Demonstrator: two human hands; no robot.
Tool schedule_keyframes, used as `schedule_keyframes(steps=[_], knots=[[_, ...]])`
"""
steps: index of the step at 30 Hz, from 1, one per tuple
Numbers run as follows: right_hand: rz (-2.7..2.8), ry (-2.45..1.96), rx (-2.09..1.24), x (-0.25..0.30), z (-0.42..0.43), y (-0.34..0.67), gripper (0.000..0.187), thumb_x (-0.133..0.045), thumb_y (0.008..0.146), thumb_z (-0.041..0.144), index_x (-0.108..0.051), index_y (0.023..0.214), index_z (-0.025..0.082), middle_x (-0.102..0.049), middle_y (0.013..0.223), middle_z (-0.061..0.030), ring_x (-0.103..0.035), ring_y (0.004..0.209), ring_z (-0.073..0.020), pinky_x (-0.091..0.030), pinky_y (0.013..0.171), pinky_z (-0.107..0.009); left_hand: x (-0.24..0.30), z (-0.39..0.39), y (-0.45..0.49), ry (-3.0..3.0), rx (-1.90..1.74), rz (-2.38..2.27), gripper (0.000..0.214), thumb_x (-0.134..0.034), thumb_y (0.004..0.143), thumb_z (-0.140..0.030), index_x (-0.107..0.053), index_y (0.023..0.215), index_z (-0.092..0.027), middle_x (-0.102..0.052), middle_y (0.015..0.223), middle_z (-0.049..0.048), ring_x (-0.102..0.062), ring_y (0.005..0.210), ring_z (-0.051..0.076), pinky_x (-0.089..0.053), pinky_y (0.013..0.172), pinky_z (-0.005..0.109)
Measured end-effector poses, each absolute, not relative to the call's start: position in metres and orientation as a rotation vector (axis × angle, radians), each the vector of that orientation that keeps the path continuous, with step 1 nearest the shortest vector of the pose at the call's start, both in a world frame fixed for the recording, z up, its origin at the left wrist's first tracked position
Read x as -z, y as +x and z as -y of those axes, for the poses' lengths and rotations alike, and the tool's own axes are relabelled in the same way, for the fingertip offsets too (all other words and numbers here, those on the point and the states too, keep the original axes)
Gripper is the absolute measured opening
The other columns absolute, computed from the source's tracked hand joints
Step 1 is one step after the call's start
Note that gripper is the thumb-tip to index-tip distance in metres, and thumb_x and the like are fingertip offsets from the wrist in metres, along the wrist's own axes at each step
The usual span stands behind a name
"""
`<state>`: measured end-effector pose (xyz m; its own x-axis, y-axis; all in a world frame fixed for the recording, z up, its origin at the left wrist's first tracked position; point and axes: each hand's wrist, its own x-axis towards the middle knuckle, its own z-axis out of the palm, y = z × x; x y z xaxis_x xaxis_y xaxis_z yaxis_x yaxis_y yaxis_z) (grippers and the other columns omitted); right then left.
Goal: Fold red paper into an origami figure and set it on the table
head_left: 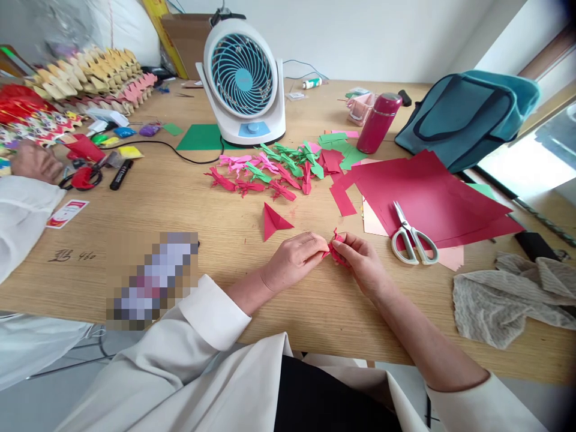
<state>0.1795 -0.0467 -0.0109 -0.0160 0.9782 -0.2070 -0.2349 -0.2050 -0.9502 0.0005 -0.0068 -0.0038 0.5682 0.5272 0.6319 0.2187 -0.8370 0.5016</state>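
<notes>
Between my two hands is a small red folded paper figure [336, 247], held just above the wooden table. My left hand [302, 255] pinches its left end, and my right hand [357, 258] grips its other side; the fingers cover much of it. A flat red folded paper triangle [273, 222] lies just beyond my left hand. Farther back sits a cluster of finished-looking paper figures in green [292, 159], pink [236, 162] and red [282, 191]. White-handled scissors [411, 237] rest to the right, partly on large red paper sheets [432, 192].
A white fan [243, 78] stands at the back, its black cable [175, 153] running left. A red bottle [379, 123], teal bag [468, 117] and grey cloth [504, 297] are on the right. A blurred-out object [153, 282] lies left, near another person's hand [36, 163].
</notes>
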Motion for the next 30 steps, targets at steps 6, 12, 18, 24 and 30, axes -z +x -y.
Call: schedule_keyframes(steps=[6, 12, 18, 24, 30], knots=[[0.915, -1.183, -1.447, 0.008, 0.046, 0.178, 0.030, -0.080, 0.073, 0.047, -0.065, 0.074, 0.020, -0.058, 0.066, 0.0027, -0.043, 0.057, -0.0095, -0.031, 0.053, -0.023, 0.002, 0.008, 0.000, 2.451, -1.183, -0.601, 0.011, -0.054, 0.096, -0.016, -0.062, 0.089, -0.019, -0.072, 0.090, 0.0035, -0.067, 0.085, 0.013, -0.054, 0.081, 0.026], [0.946, -1.209, -1.403, 0.006, 0.046, 0.176, 0.033, -0.080, 0.072, 0.049, -0.064, 0.074, 0.021, -0.061, 0.068, 0.0015, -0.048, 0.059, -0.0111, -0.036, 0.054, -0.024, 0.004, 0.009, 0.001, 2.431, -1.123, -0.698, 0.013, -0.051, 0.097, -0.018, -0.060, 0.087, -0.019, -0.070, 0.086, 0.0024, -0.065, 0.082, 0.014, -0.051, 0.079, 0.027], [0.982, -1.235, -1.337, 0.002, 0.048, 0.173, 0.035, -0.079, 0.070, 0.052, -0.061, 0.076, 0.022, -0.061, 0.070, 0.0013, -0.051, 0.061, -0.0127, -0.041, 0.058, -0.026, 0.005, 0.009, 0.005, 2.105, -1.099, -0.781, 0.006, -0.060, 0.090, -0.017, -0.060, 0.084, -0.018, -0.068, 0.084, 0.0026, -0.064, 0.081, 0.014, -0.050, 0.077, 0.026], [1.005, -1.247, -1.317, 0.001, 0.048, 0.170, 0.040, -0.079, 0.070, 0.055, -0.058, 0.075, 0.022, -0.054, 0.064, 0.0030, -0.044, 0.055, -0.0113, -0.034, 0.051, -0.025, 0.007, 0.010, 0.011, 1.756, -1.067, -0.857, 0.009, -0.061, 0.084, -0.016, -0.057, 0.076, -0.017, -0.065, 0.078, 0.0017, -0.061, 0.074, 0.012, -0.051, 0.070, 0.023], [1.043, -1.215, -1.307, 0.001, 0.049, 0.169, 0.038, -0.078, 0.073, 0.053, -0.057, 0.076, 0.021, -0.051, 0.062, 0.0044, -0.038, 0.052, -0.0093, -0.029, 0.049, -0.025, 0.010, 0.010, 0.013, 1.567, -1.060, -0.862, 0.008, -0.063, 0.081, -0.016, -0.057, 0.076, -0.016, -0.060, 0.074, -0.0007, -0.058, 0.069, 0.010, -0.050, 0.067, 0.021]])
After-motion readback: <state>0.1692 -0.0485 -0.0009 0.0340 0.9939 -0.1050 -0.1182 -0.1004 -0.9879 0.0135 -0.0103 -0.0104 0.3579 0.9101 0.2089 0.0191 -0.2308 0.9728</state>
